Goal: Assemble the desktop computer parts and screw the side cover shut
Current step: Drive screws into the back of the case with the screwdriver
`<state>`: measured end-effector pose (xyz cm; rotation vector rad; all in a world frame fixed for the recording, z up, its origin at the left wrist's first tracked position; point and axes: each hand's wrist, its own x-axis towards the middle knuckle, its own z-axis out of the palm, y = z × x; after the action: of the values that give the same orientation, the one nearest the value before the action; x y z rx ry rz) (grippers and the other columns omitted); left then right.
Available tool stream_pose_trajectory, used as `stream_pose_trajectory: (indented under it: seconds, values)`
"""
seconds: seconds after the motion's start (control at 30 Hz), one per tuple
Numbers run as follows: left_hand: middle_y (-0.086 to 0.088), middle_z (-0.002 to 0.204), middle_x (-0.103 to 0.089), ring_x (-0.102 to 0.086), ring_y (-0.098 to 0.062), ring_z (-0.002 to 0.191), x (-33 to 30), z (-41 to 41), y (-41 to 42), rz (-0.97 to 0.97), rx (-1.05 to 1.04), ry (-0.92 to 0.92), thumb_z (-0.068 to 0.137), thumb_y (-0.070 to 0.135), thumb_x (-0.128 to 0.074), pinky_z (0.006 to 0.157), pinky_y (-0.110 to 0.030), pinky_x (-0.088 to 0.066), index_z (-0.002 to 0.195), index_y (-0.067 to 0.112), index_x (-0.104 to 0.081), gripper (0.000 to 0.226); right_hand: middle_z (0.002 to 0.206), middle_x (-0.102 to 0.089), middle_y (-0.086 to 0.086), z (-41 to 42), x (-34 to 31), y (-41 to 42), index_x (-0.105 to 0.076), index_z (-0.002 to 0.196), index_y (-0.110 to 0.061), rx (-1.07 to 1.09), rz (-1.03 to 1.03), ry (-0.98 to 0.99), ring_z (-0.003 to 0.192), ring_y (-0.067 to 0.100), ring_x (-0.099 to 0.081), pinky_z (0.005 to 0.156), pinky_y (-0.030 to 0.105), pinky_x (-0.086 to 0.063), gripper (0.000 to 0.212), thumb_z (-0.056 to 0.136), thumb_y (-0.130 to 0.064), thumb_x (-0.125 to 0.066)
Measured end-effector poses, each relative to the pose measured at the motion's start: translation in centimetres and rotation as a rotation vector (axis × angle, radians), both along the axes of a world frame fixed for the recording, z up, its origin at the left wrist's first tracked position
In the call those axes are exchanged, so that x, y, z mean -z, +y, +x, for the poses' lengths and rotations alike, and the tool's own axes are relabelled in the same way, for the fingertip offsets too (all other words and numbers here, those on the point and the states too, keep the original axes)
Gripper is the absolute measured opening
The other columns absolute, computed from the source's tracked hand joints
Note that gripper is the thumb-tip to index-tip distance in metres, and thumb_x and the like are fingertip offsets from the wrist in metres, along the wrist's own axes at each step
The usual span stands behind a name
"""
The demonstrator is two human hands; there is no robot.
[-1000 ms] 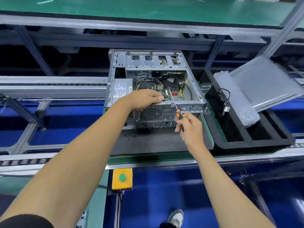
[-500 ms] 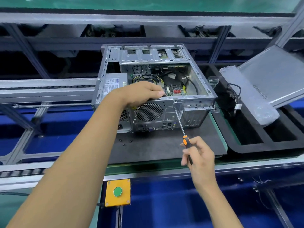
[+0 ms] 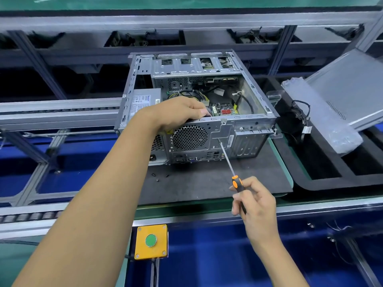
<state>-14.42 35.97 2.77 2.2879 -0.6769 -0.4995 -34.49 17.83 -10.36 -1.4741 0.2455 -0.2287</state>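
Two hands were engaged: the left hand (image 3: 180,112) gripped the open computer case (image 3: 199,104) on the worktop (image 3: 207,183); the screwdriver (image 3: 230,168) was held in the right hand (image 3: 255,201), apparently awaiting a screw.

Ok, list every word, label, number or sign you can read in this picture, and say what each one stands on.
No text reads clearly enough to quote.
White label on the grey metal power supply box: print too small and blurred.
Yellow triangular warning sticker beside the round fan grille: a sign only, its symbol unclear.
Pale sticker on the silver computer case's rear panel: illegible.
Yellow push-button box with green button: no lettering visible.
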Motion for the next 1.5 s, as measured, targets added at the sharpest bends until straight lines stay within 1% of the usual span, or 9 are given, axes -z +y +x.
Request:
stream_pose_trajectory:
  seconds: [0.13, 0.23, 0.37, 0.43, 0.73, 1.07, 1.13, 1.17, 1.5]
  values:
    - [0.038, 0.08, -0.021, -0.062, 0.005, 0.063, -0.2, -0.1, 0.0, -0.014, 0.03, 0.047, 0.109, 0.034, -0.047, 0.092, -0.04, -0.036, 0.105, 0.019, -0.072, 0.03, 0.048, -0.05, 0.009, 0.0, 0.0, 0.1, -0.062, 0.073, -0.016, -0.008, -0.009, 0.014, 0.048, 0.017, -0.045, 0.049, 0.016, -0.038, 0.008, 0.075, -0.014, -0.055]
    - [0.041, 0.09, -0.026, -0.048, 0.014, 0.094, -0.4, -0.4, -0.1, -0.009, 0.007, 0.054, 0.109, 0.033, -0.045, 0.1, -0.043, -0.038, 0.119, 0.019, -0.07, 0.031, 0.048, -0.05, 0.01, 0.1, 0.1, 0.2, -0.062, 0.073, -0.016, -0.014, -0.018, 0.024, 0.049, 0.018, -0.044, 0.049, 0.018, -0.036, 0.007, 0.076, -0.015, -0.055]
    - [0.037, 0.088, -0.025, -0.038, 0.034, 0.071, -0.7, -0.5, -0.1, -0.005, 0.0, 0.045, 0.109, 0.031, -0.045, 0.08, -0.047, -0.047, 0.115, 0.018, -0.069, 0.028, 0.047, -0.05, 0.01, 0.3, 0.3, 0.5, -0.061, 0.074, -0.014, -0.027, -0.028, 0.03, 0.051, 0.019, -0.044, 0.052, 0.019, -0.037, 0.005, 0.075, -0.016, -0.056]
    - [0.026, 0.053, -0.06, -0.047, 0.018, 0.044, -0.5, -0.3, 0.0, -0.017, -0.01, 0.024, 0.109, 0.027, -0.045, 0.056, -0.03, -0.034, 0.104, 0.017, -0.068, 0.025, 0.047, -0.05, 0.01, 0.3, 0.4, 0.6, -0.062, 0.073, -0.016, -0.026, -0.035, 0.029, 0.051, 0.019, -0.043, 0.051, 0.018, -0.035, 0.006, 0.075, -0.016, -0.056]
    - [0.018, 0.044, -0.043, -0.036, -0.003, 0.038, -0.2, -0.2, 0.4, -0.043, 0.006, -0.011, 0.109, 0.027, -0.047, 0.042, -0.017, -0.03, 0.112, 0.014, -0.071, 0.028, 0.046, -0.051, 0.009, 0.3, 0.8, 1.2, -0.059, 0.074, -0.012, -0.023, -0.019, 0.036, 0.051, 0.016, -0.046, 0.056, 0.02, -0.037, 0.005, 0.076, -0.015, -0.056]
    - [0.024, 0.043, -0.038, -0.041, -0.002, 0.038, -0.3, -0.4, 0.5, -0.046, 0.038, -0.04, 0.11, 0.024, -0.046, 0.039, -0.015, -0.031, 0.116, 0.01, -0.071, 0.029, 0.046, -0.051, 0.009, 0.6, 0.4, 2.0, -0.062, 0.073, -0.018, -0.027, -0.028, 0.031, 0.048, 0.013, -0.045, 0.055, 0.015, -0.037, 0.008, 0.077, -0.017, -0.056]
    - [0.03, 0.091, -0.044, -0.019, 0.017, 0.071, -0.2, -0.4, 0.6, -0.06, 0.036, -0.034, 0.109, 0.024, -0.046, 0.04, -0.027, -0.031, 0.116, 0.008, -0.071, 0.03, 0.046, -0.051, 0.008, 0.7, 0.2, 2.1, -0.064, 0.073, -0.022, -0.019, -0.027, 0.035, 0.049, 0.014, -0.045, 0.053, 0.015, -0.037, 0.01, 0.076, -0.018, -0.056]
    - [0.027, 0.049, -0.032, -0.033, -0.008, 0.04, -0.1, -0.3, 0.6, -0.063, 0.03, -0.033, 0.109, 0.024, -0.047, 0.038, -0.023, -0.03, 0.116, 0.008, -0.071, 0.03, 0.047, -0.051, 0.007, 0.7, 0.1, 2.1, -0.064, 0.073, -0.022, -0.015, -0.026, 0.037, 0.05, 0.014, -0.046, 0.055, 0.017, -0.037, 0.01, 0.076, -0.018, -0.056]
    - [0.028, 0.07, -0.062, -0.052, 0.01, 0.061, 0.0, -0.1, 0.7, -0.131, 0.049, -0.024, 0.106, 0.023, -0.054, 0.058, -0.003, -0.037, 0.112, 0.003, -0.068, 0.025, 0.052, -0.057, 0.008, 1.8, -0.5, 2.8, -0.057, 0.076, -0.012, -0.012, 0.008, 0.029, 0.06, 0.012, -0.054, 0.068, 0.032, -0.04, 0.007, 0.077, -0.018, -0.054]
